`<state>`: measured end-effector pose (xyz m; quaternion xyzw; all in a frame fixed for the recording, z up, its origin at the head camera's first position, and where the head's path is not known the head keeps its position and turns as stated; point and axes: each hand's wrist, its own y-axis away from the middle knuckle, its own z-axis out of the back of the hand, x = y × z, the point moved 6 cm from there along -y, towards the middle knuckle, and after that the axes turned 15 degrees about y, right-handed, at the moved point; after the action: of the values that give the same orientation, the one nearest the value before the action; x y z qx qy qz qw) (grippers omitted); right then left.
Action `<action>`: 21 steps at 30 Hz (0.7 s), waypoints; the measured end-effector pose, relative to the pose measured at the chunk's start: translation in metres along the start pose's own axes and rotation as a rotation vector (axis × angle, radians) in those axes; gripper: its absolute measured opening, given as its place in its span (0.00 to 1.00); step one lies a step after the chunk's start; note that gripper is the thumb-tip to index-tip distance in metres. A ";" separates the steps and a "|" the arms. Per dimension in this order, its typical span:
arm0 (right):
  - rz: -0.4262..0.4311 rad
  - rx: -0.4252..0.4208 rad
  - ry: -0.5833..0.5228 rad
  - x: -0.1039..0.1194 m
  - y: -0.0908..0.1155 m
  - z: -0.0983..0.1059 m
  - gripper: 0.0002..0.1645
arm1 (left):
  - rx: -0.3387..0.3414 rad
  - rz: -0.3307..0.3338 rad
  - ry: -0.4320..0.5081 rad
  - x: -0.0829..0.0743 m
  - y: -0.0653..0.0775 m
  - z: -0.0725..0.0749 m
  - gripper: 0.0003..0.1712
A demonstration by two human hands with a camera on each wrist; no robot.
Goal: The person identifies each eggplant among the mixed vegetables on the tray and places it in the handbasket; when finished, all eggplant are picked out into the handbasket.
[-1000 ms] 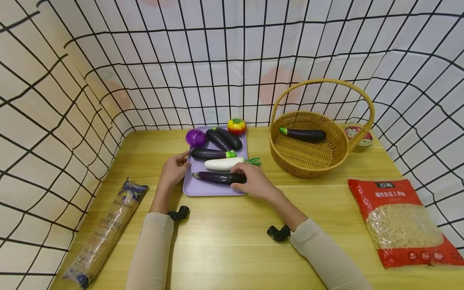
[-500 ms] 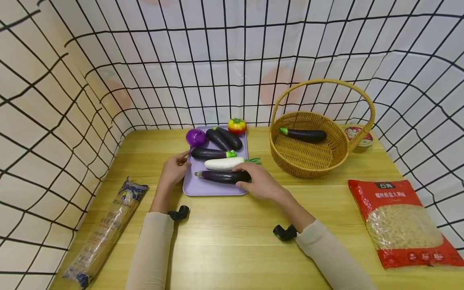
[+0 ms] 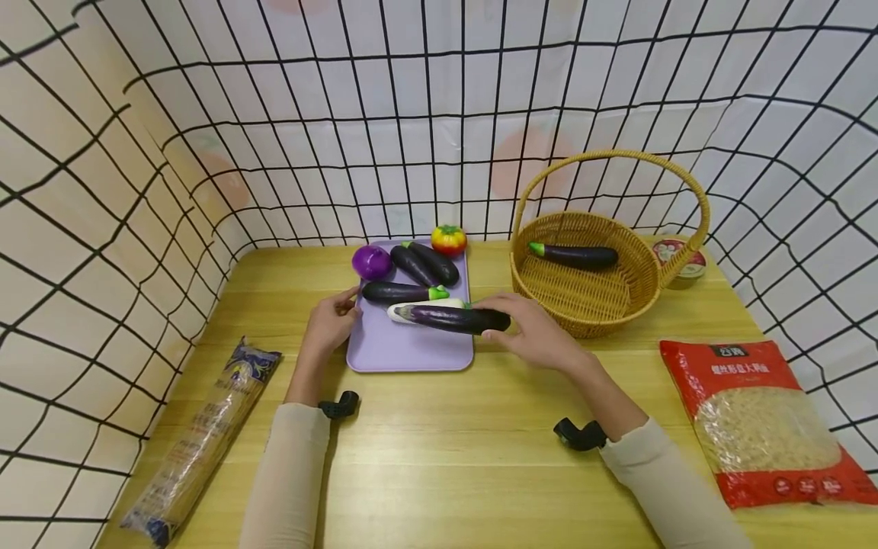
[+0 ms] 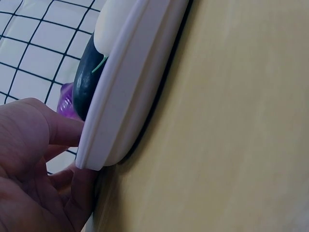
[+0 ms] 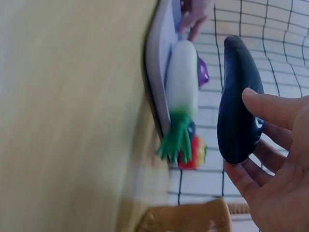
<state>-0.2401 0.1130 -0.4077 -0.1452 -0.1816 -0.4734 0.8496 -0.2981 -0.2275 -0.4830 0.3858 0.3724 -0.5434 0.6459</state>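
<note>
My right hand (image 3: 531,332) grips a dark purple eggplant (image 3: 446,318) by its thick end. In the right wrist view this eggplant (image 5: 239,101) is lifted off the purple tray (image 3: 405,358), thumb on one side and fingers on the other. The left hand (image 3: 331,324) pinches the tray's left edge; its thumb lies over the rim (image 4: 91,150) in the left wrist view. On the tray lie a white radish (image 5: 182,77), partly hidden by the held eggplant in the head view, an eggplant with a green cap (image 3: 398,292), and two more eggplants (image 3: 425,261) behind.
A purple onion (image 3: 372,262) and a red-yellow tomato-like vegetable (image 3: 449,240) sit at the tray's back corners. Right of it stands a handled wicker basket (image 3: 583,324) with one eggplant (image 3: 579,256) inside. A round tub (image 3: 686,263), a red pasta bag (image 3: 761,427) and a long noodle pack (image 3: 206,442) lie around.
My right hand has lifted the front eggplant from the tray and carried it right and up, over the radish. The left hand has stayed at the tray's edge.
</note>
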 end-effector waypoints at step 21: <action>-0.090 -0.151 0.074 -0.076 0.041 0.077 0.25 | -0.002 0.005 -0.002 0.001 -0.001 -0.001 0.28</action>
<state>-0.2554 0.2233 -0.3765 -0.1831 -0.1204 -0.5287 0.8201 -0.2991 -0.2276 -0.4845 0.3855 0.3711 -0.5419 0.6481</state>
